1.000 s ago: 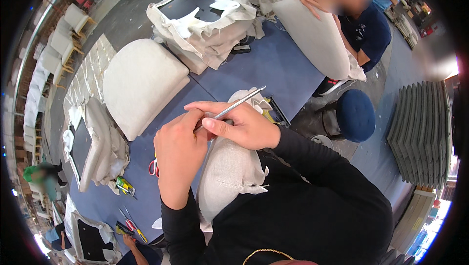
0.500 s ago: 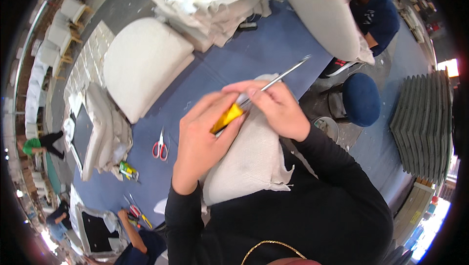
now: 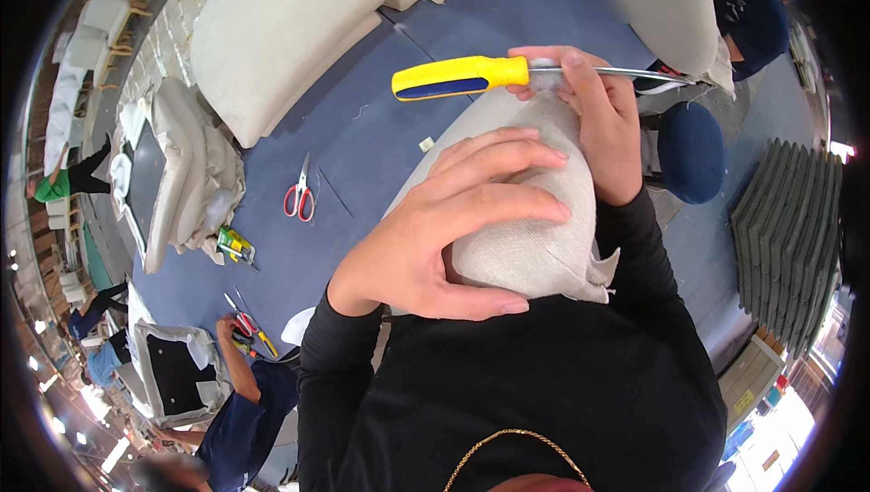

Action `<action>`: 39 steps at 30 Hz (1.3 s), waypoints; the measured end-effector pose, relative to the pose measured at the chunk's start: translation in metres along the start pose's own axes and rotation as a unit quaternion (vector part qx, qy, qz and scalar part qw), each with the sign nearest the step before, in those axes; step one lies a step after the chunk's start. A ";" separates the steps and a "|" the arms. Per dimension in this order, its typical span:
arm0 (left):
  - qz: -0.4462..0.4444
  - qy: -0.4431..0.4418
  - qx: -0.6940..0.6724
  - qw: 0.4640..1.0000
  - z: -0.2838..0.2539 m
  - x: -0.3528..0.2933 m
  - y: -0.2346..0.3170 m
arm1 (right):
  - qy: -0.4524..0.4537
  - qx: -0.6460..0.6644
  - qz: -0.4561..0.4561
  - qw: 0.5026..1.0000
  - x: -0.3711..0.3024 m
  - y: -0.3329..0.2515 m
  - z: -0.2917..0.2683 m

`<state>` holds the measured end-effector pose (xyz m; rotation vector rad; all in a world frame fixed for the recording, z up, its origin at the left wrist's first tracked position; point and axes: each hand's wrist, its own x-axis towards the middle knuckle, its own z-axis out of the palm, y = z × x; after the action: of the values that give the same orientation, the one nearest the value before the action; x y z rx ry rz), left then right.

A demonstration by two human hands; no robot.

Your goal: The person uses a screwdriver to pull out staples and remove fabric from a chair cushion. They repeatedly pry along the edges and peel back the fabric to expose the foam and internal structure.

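Observation:
My right hand (image 3: 598,116) is closed around the shaft of a screwdriver (image 3: 458,78) with a yellow and dark blue handle. The handle points left and the long metal shaft runs to the right. A tuft of white stuffing (image 3: 546,77) sits on the shaft beside the handle, at my fingers. Across a beige fabric-covered cushion (image 3: 535,256) in front of my chest lies my left hand (image 3: 453,229), fingers spread and thumb apart. Ragged cloth edges stick out at the cushion's near right corner.
Scissors (image 3: 299,195) with red and white handles lie on the blue table (image 3: 349,161). A large beige cushion (image 3: 276,34) is at the far left. A blue stool (image 3: 691,152) and stacked grey panels (image 3: 788,243) stand right. Co-workers are at lower left and upper right.
My left hand has let go of the screwdriver handle and come down onto the cushion. My right hand has moved up and right with the screwdriver, which has turned from slanted to nearly level.

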<state>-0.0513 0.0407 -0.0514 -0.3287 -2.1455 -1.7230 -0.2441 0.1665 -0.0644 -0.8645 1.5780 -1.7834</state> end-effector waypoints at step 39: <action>-0.032 0.003 -0.004 0.999 -0.007 0.016 0.008 | 0.012 0.000 -0.035 0.999 0.018 0.005 0.011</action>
<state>-0.0611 0.0352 -0.0362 -0.2591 -2.1686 -1.7655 -0.2462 0.1446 -0.0675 -0.9135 1.5809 -1.8485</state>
